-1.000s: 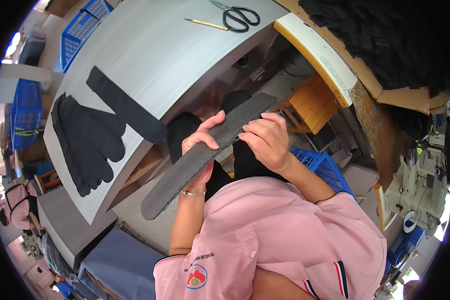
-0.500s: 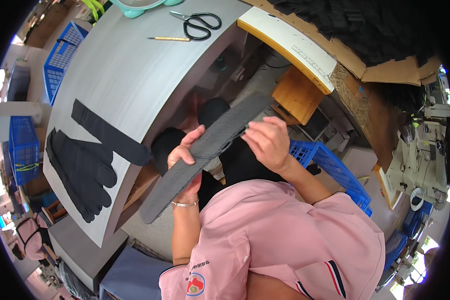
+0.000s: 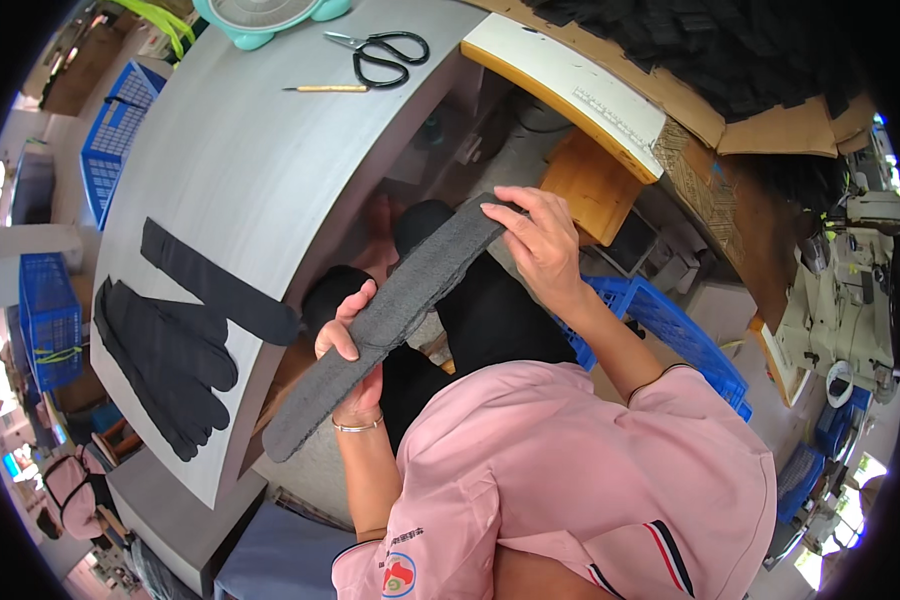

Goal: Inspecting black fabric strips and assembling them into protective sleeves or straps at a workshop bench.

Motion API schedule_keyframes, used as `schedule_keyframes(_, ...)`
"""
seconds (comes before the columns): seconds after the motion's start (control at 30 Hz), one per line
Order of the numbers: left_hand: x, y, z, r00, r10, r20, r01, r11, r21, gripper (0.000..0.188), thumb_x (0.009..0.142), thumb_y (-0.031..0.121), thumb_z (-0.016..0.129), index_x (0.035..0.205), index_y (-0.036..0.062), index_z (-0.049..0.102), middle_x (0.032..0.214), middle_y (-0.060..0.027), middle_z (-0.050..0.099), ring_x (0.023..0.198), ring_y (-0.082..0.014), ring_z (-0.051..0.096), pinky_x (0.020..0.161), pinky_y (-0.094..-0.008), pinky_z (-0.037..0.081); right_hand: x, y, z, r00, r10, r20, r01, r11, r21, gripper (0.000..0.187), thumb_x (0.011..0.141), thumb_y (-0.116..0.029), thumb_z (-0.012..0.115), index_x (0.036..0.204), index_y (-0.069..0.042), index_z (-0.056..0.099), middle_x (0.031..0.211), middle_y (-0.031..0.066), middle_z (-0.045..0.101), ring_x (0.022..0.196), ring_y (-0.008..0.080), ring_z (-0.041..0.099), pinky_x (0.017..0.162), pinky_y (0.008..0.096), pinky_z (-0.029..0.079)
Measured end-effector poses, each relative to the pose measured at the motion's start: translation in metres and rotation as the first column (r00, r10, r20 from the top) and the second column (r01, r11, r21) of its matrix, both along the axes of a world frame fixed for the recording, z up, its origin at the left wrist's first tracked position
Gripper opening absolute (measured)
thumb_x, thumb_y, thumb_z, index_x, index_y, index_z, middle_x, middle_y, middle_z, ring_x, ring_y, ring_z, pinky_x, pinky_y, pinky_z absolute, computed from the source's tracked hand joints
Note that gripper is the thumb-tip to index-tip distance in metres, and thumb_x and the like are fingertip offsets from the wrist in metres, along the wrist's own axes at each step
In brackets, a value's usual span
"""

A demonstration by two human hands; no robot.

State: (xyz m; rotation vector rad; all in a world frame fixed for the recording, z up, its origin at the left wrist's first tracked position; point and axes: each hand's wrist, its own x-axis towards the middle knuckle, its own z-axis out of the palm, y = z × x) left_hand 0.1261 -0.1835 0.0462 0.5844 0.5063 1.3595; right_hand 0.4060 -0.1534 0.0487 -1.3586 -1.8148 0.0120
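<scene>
A long dark grey padded fabric strip (image 3: 402, 300) with rounded ends lies slanted across my lap, held up between both hands. My left hand (image 3: 348, 345) grips its lower half, thumb on top and the other fingers partly hidden underneath. At the upper end, my right hand (image 3: 542, 245) pinches the strip's edge between thumb and fingers. Left of my hands, a single black strip (image 3: 220, 285) rests on the grey table (image 3: 240, 150). Close beside it, several more black strips (image 3: 165, 365) are fanned out near the table's edge.
Black-handled scissors (image 3: 382, 58) and a thin pointed tool with a pale handle (image 3: 328, 89) lie on the far table. A turquoise-rimmed fan (image 3: 260, 20) is behind them. Blue crates (image 3: 685, 340) stand right; a cardboard box of black pieces (image 3: 780, 135) is far right.
My right hand has moved up from the strip's lower long edge to its upper end. The strip has shifted slightly down and left, with my left hand still gripping it.
</scene>
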Motion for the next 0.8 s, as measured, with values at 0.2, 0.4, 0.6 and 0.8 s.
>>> schedule_keyframes(0.2, -0.009, -0.01, 0.009, 0.996, -0.038, -0.078, 0.016, 0.964, -0.266, 0.042, 0.095, 0.029, 0.067, 0.119, -0.0041, 0.062, 0.134, -0.0233, 0.059, 0.125, -0.0308, 0.058, 0.111, -0.0424, 0.042, -0.013, 0.034, 0.001, 0.997, 0.038, -0.065, -0.033, 0.996, 0.077, 0.038, 0.069, 0.009, 0.072, 0.103, -0.008, 0.073, 0.109, 0.0097, 0.067, 0.098, 0.029, 0.065, 0.081, 0.0362, 0.054)
schedule_keyframes(0.4, -0.007, -0.003, 0.025, 0.925, -0.361, -0.119, 0.294, 0.878, -0.378, 0.059, 0.092, 0.018, 0.07, 0.14, -0.0053, 0.045, 0.12, -0.0156, 0.065, 0.099, -0.0202, 0.068, 0.077, -0.032, 0.06, -0.03, 0.102, 0.005, 0.986, 0.166, 0.025, -0.167, 0.967, 0.191, 0.036, 0.072, 0.008, 0.068, 0.105, -0.007, 0.072, 0.111, 0.0104, 0.067, 0.1, 0.0295, 0.065, 0.083, 0.0367, 0.055)
schedule_keyframes(0.6, -0.009, 0.026, 0.018, 0.983, -0.035, -0.18, -0.037, 0.924, -0.381, 0.036, 0.099, 0.015, 0.059, 0.131, 0.0007, 0.049, 0.11, -0.0127, 0.064, 0.093, -0.0245, 0.069, 0.08, -0.0371, 0.059, -0.054, 0.22, -0.017, 0.993, -0.033, 0.113, 0.023, 0.996, 0.09, 0.036, 0.089, -0.008, 0.063, 0.125, -0.005, 0.061, 0.123, 0.0177, 0.064, 0.112, 0.0366, 0.062, 0.093, 0.044, 0.051)
schedule_keyframes(0.8, -0.014, 0.047, 0.001, 0.983, 0.081, -0.166, -0.148, 0.882, -0.448, 0.034, 0.099, 0.01, 0.056, 0.13, -0.0009, 0.048, 0.11, -0.0156, 0.063, 0.097, -0.0255, 0.067, 0.083, -0.0388, 0.058, -0.058, 0.307, -0.024, 0.904, -0.081, 0.42, 0.177, 0.965, -0.194, 0.034, 0.088, -0.021, 0.068, 0.115, -0.001, 0.063, 0.102, 0.0206, 0.068, 0.098, 0.0366, 0.067, 0.084, 0.0473, 0.052)
